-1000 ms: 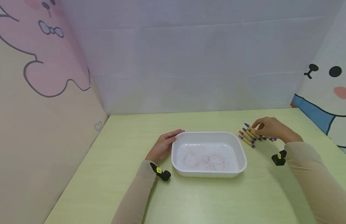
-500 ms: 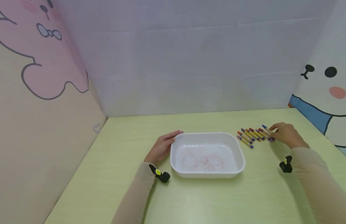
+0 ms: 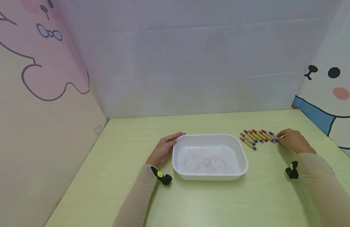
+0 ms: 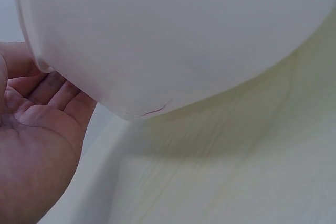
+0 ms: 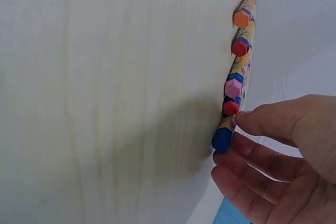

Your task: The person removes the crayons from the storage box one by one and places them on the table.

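Note:
A white plastic tray rests on the table. My left hand holds its left side, thumb at the rim and fingers reaching behind the wall; in the left wrist view the hand is palm up beside the tray wall. Right of the tray, several crayons in yellow wrappers lie slanted side by side. At the right end of this row, my right hand pinches a blue crayon between thumb and fingers. This crayon lies beside a red one.
The pale green table meets a white sheet backdrop at its back edge. Cartoon-printed panels stand at left and right. Reddish smudges mark the tray's floor.
My right hand has moved right with the blue crayon, from above the middle of the row to its right end, and lowered it there. The left hand has stayed on the tray.

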`<state>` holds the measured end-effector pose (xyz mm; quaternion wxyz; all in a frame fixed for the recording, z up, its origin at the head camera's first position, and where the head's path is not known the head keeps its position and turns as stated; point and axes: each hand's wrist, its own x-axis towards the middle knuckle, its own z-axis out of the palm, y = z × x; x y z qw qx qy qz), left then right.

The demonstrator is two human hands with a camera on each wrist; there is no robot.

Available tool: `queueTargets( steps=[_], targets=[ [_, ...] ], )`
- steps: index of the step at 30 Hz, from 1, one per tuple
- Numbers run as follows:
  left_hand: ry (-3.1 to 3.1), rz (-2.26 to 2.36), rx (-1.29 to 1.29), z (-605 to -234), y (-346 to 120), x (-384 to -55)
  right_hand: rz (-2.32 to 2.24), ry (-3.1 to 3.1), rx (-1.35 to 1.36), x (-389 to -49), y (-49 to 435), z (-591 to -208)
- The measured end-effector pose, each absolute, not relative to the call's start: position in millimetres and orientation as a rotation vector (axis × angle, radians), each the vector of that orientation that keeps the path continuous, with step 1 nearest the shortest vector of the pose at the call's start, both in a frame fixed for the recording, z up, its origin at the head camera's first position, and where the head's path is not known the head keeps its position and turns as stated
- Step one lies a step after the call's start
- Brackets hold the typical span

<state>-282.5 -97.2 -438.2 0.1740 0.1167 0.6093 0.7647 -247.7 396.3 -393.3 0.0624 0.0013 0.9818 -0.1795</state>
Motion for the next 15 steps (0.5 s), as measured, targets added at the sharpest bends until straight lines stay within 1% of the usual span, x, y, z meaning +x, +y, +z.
queueTargets(
  steps=[10, 15],
  targets=[
    [1.852, 2.076, 0.388, -434.8, -102.4, -287.8, -0.558, 3.005, -0.042, -247.1, 383.6, -382.5],
    [2.222, 1.815, 0.502, -421.9, -113.4, -292.6, -0.573, 3.027, -0.079, -246.3, 356.2, -364.4]
  ],
)
